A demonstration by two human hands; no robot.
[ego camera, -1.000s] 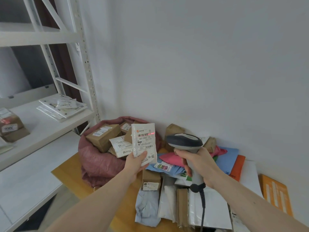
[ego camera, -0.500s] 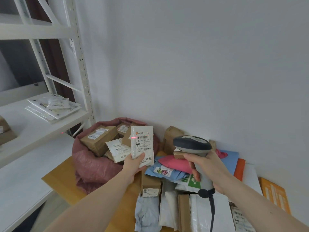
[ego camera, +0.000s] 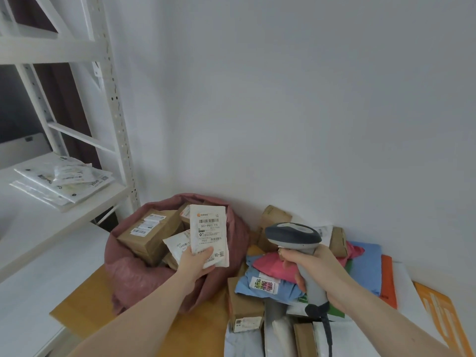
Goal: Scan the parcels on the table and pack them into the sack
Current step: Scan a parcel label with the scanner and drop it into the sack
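Two hands busy: left hand (ego camera: 195, 261) pinching white parcel (ego camera: 209, 235) above sack (ego camera: 134, 274); right hand (ego camera: 316, 269) fingers gripping scanner (ego camera: 293, 234).

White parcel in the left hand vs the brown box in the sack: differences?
The white parcel is a flat soft pouch; the brown box is rigid cardboard. The parcel is held upright over the sack by the left hand; the box lies inside. Both carry barcode labels.

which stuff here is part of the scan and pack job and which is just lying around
Job: white parcel in left hand; scanner in right hand; sack; parcels on the table.
Lying about: mailers on the shelf.
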